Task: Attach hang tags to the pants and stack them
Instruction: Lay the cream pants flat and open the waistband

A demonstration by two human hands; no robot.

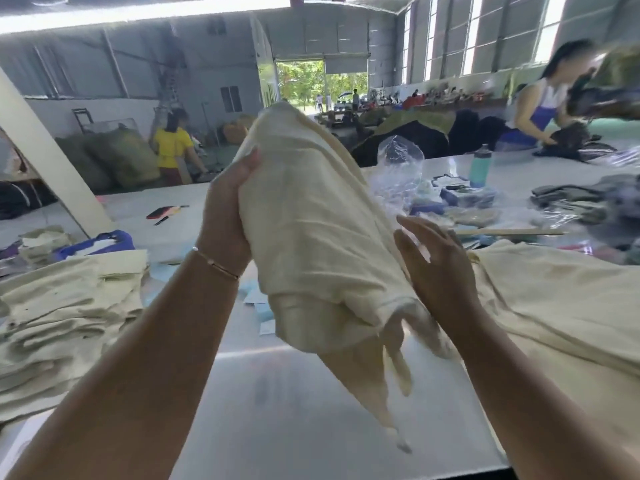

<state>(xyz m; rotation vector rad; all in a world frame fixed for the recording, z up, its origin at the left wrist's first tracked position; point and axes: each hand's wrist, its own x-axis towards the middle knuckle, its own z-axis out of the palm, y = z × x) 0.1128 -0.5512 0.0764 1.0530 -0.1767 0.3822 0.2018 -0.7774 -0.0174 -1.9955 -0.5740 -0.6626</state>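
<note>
my left hand (228, 206) has its fingers curled round a bunch of the cream pants (311, 237), gripping the fabric and holding the garment up in the air over the bare middle of the tabletop (294, 403), with its lower end hanging loose below. my right hand (433, 268) is beside the cloth with fingers straight and spread, gripping nothing; whether the palm touches the fabric i cannot tell. to my left sits a stack of folded cream pants (65, 317), which i take to be the finished ones, so a good part of the job looks done. to my right more cream fabric (554, 306) lies spread flat, probably the pieces waiting. the pair in my hand looks to be in between: i would guess it needs its tag or is on its way to the stack, but i see no hang tag on it from here. small blue and white cards (258, 303) lie on the tabletop behind the pants, likely the tags, though they are partly hidden and too blurred to read. the pants' waistband is not visible, both piles are cut off by the frame edges, and the clutter around the teal bottle (480, 166) is hard to sort out.
</note>
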